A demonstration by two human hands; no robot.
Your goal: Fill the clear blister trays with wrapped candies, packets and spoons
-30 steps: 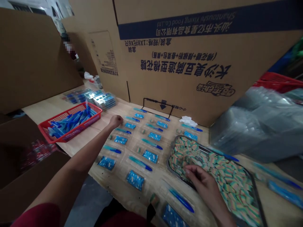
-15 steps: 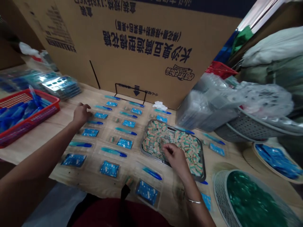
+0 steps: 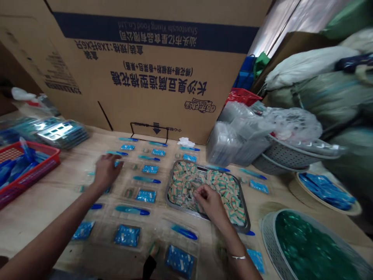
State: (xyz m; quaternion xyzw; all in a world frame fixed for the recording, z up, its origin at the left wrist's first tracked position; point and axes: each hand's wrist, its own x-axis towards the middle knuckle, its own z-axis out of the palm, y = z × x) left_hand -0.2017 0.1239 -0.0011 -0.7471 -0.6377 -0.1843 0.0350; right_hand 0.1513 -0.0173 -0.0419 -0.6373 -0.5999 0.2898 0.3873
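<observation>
At the desk's left edge sits a red basket (image 3: 32, 181) heaped with blue spoons (image 3: 17, 169), and just beyond it, toward the far edge, lies a stack of clear packs (image 3: 62, 134). Moving right, the left hand (image 3: 106, 171) hangs palm down over the rows of clear trays (image 3: 145, 196), its fingers curved downward and slightly apart; motion blur hides whether they grip anything. Each tray has a blue spoon (image 3: 132, 210) or a blue sachet (image 3: 127, 235), with a few small pieces among them. At the middle of the desk, toward the far side, a metal pan (image 3: 183, 212) is filled with striped sweets (image 3: 186, 182), and the right hand (image 3: 208, 204) reaches into it, fingertips drawn together among them; I cannot tell whether one is pinched. Working low with the fingertips looks sensible, since it disturbs the heap least, and the pan's rim stays clear of the nearby trays. A bracelet (image 3: 239, 257) circles the right wrist. Past the pan, near the far right corner, a stack of clear trays (image 3: 236, 136) leans against grey baskets (image 3: 291, 155), while a plate of blue sachets (image 3: 326, 190) and a basket of green packets (image 3: 309, 245) sit along the right edge.
</observation>
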